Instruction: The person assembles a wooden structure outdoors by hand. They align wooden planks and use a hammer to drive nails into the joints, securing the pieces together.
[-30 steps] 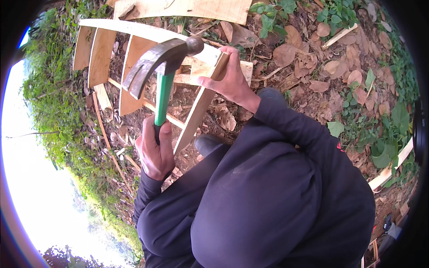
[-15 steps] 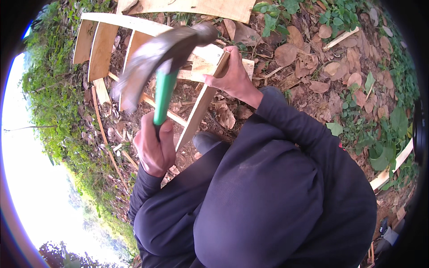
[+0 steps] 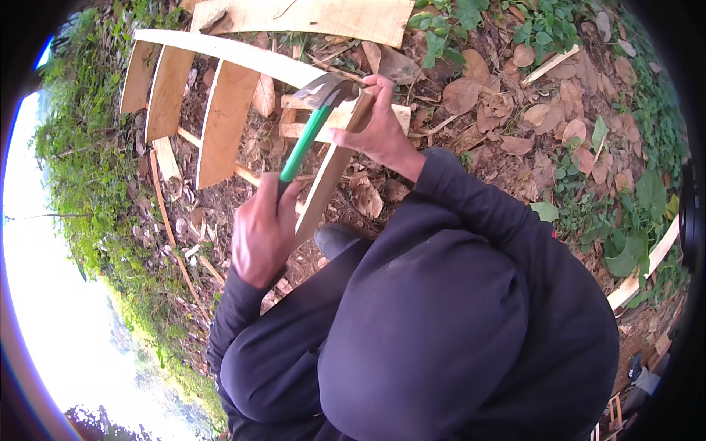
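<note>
A hammer (image 3: 312, 117) with a green handle is gripped in the left hand (image 3: 263, 228), whose fingers are wrapped tight around the lower end of the handle. The dark metal head of the hammer is seen at the top of a slat (image 3: 327, 176), right beside the right hand (image 3: 379, 121). Whether the head touches the wood cannot be told.

The right hand is closed on the upper end of that slat, with the fingers curled over its top edge and the thumb on its near face. The slat is held tilted, its upper end against a short crosspiece (image 3: 346, 117) of pale wood and its lower end hidden near the left hand.

To the left, three more slats (image 3: 224, 121) are seen fixed under a long curved rail (image 3: 228, 51) of pale wood; they stand side by side with gaps between them. A thin stick (image 3: 213, 151) runs across behind their lower parts. A wide flat board (image 3: 346, 16) lies on the ground above the rail.

The ground (image 3: 515, 117) is bare earth strewn with dry brown leaves, with green plants (image 3: 632, 220) at the right and grass (image 3: 81, 162) at the left. A further pale strip of wood (image 3: 647, 268) lies at the right edge. Both arms are covered by dark sleeves (image 3: 471, 213), and the lower middle of the view is filled by the person's dark garment.
</note>
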Action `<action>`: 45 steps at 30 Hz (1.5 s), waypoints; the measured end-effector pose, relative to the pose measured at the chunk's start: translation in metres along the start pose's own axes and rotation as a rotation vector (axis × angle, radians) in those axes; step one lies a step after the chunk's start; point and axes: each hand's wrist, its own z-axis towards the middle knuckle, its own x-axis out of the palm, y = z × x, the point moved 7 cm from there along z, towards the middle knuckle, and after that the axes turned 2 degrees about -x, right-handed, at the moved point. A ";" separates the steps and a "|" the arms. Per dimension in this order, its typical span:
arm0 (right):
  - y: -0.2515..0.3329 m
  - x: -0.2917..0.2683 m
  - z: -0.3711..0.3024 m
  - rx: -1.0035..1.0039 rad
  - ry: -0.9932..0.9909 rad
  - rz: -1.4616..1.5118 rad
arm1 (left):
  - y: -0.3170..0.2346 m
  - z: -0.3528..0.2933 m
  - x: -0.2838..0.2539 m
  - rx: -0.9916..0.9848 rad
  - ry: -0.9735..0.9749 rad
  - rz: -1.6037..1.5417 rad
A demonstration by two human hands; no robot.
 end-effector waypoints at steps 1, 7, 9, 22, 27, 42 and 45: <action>0.003 -0.002 0.002 -0.031 0.003 -0.067 | -0.005 0.001 -0.015 0.036 -0.120 -0.071; 0.002 0.006 -0.004 -0.022 0.032 -0.035 | 0.012 -0.006 0.017 0.045 -0.035 0.000; -0.001 0.002 -0.010 -0.016 0.034 -0.095 | 0.000 -0.002 -0.002 0.064 -0.081 0.001; -0.001 0.003 -0.008 -0.023 0.002 -0.160 | 0.001 -0.021 -0.015 0.121 -0.330 -0.291; 0.000 0.001 -0.004 -0.024 -0.017 -0.152 | -0.008 -0.004 -0.011 0.020 -0.154 -0.046; 0.007 0.002 -0.008 -0.054 -0.035 -0.124 | -0.002 0.006 0.008 0.137 -0.092 0.150; 0.008 0.003 -0.011 -0.048 -0.031 -0.085 | 0.001 -0.015 -0.032 0.071 -0.303 -0.157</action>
